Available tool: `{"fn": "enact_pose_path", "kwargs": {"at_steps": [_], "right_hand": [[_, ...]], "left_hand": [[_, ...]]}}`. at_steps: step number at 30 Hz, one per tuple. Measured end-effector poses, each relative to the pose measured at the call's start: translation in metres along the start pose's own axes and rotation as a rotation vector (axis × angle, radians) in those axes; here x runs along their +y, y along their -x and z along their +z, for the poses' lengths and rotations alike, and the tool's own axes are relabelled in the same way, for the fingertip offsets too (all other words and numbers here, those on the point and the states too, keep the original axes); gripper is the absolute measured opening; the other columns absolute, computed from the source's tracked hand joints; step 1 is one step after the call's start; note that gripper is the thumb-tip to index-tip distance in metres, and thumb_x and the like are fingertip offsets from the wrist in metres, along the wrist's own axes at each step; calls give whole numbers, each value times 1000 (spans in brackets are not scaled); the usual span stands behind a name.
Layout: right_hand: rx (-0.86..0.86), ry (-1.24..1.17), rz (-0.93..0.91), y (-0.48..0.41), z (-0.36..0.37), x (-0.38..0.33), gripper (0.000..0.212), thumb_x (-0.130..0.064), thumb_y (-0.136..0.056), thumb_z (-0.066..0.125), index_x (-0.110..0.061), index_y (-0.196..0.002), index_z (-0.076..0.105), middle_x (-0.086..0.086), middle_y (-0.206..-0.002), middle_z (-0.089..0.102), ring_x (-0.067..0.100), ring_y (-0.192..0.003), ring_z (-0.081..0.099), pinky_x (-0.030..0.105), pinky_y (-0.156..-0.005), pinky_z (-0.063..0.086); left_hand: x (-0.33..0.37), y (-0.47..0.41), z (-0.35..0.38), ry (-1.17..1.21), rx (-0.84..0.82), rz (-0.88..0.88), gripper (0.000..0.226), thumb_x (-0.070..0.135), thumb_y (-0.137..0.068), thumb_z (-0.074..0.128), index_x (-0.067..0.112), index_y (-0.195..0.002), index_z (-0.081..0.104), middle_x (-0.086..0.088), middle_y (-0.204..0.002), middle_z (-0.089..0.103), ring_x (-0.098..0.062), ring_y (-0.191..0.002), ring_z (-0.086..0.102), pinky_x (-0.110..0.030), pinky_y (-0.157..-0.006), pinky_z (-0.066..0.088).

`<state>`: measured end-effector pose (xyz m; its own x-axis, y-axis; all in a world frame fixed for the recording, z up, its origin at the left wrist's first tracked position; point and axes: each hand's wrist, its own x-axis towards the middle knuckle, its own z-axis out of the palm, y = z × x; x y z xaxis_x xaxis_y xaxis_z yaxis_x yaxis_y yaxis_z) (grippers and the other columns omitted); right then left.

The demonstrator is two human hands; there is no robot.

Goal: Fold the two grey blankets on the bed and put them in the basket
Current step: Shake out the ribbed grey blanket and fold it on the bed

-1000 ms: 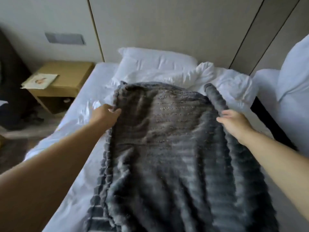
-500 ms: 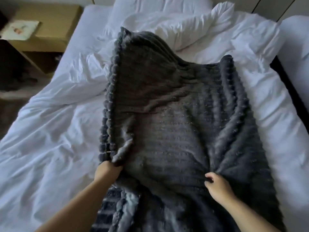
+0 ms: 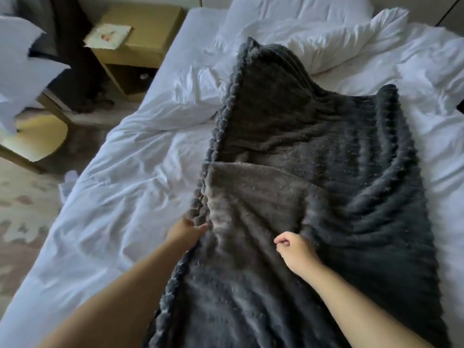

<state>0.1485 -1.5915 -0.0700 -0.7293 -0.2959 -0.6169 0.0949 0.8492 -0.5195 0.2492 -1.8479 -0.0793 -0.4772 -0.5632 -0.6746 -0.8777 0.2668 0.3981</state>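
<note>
Fold in progress, it seems: grey blanket (image 3: 326, 172) lengthwise on the bed (image 3: 113, 209).
Left hand (image 3: 187, 231) pinches the bobbled left edge. Right hand (image 3: 296, 249) is curled at a raised fold, grip unclear. The next move probably needs that edge carried across. There's open duvet to the left, and pillows (image 3: 326, 41) touch the far end.

The left hand (image 3: 187, 229) and right hand (image 3: 295, 249) have drawn the edge of the blanket (image 3: 326, 172) nearer the person.

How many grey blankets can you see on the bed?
1. The grey blanket lies lengthwise along the middle of the bed, its near part doubled over. Another could be hidden under it or out of view.
</note>
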Motion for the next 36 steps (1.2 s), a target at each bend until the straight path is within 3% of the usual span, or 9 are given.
{"fn": "enact_pose_path", "kwargs": {"at_steps": [7, 14, 17, 20, 24, 27, 30, 33, 36], "right_hand": [[-279, 13, 15, 31, 114, -28, 23, -12, -88, 49, -28, -72, 56, 2, -86, 66, 23, -80, 61, 25, -63, 45], [-199, -8, 87, 75, 140, -5, 24, -7, -88, 52, -27, -82, 64, 3, -93, 71, 22, -86, 64, 24, -69, 47], [-49, -53, 126, 82, 109, 19, 22, -7, -90, 53, -24, -90, 66, 3, -96, 70, 20, -83, 61, 25, -67, 43], [117, -6, 213, 92, 68, 68, 22, -6, -90, 52, -16, -100, 69, 6, -104, 70, 23, -90, 62, 25, -71, 41], [385, 34, 422, 122, 13, 153, 28, -7, -88, 59, -2, -115, 66, 22, -118, 64, 37, -110, 58, 37, -88, 47], [644, 22, 697, 154, -25, 217, 57, -20, -79, 76, 4, -127, 55, 33, -126, 52, 45, -120, 48, 50, -98, 42], [536, -399, 837, 179, -48, 258, 81, -33, -77, 81, 5, -138, 43, 24, -143, 45, 40, -129, 45, 49, -107, 38], [254, -595, 746, 193, -61, 257, 56, -26, -80, 78, 0, -126, 58, 18, -127, 61, 36, -114, 58, 47, -101, 45], [269, -529, 488, 187, -98, 214, 33, -20, -82, 76, -2, -108, 64, 17, -99, 70, 33, -89, 67, 45, -85, 54]], "left_hand": [[-130, 75, 51, -220, -22, -182, 89, 62, -70, 73, 18, -139, 37, -14, -131, 49, -33, -120, 50, -39, -94, 48], [-136, 75, 21, 227, 140, 113, 20, 35, -81, 76, 24, -92, 63, 9, -79, 65, -16, -79, 62, -22, -61, 42], [-130, 78, 17, 434, 295, 137, 25, 28, -81, 77, 22, -95, 57, 5, -82, 62, -13, -73, 59, -19, -59, 40], [-131, 90, 29, 466, 236, -3, 46, 40, -78, 78, 18, -111, 54, 0, -96, 62, -16, -79, 58, -27, -70, 44], [-141, 113, 51, 343, 90, -109, 40, 51, -70, 81, 13, -78, 69, -3, -68, 70, -23, -67, 65, -32, -62, 49], [-142, 129, 67, 215, 80, -76, 30, 40, -75, 81, 15, -87, 70, -7, -81, 72, -27, -78, 66, -35, -71, 52], [-133, 142, 71, 120, 206, 9, 26, 30, -84, 73, 9, -96, 66, -13, -91, 70, -32, -87, 64, -37, -72, 47], [-107, 161, 61, 173, 136, 167, 18, 23, -87, 70, 12, -101, 65, -10, -92, 71, -30, -89, 66, -38, -79, 52], [-52, 164, 32, 51, 63, 348, 21, 21, -87, 72, 9, -102, 64, -8, -92, 69, -27, -88, 65, -33, -78, 49]]}}
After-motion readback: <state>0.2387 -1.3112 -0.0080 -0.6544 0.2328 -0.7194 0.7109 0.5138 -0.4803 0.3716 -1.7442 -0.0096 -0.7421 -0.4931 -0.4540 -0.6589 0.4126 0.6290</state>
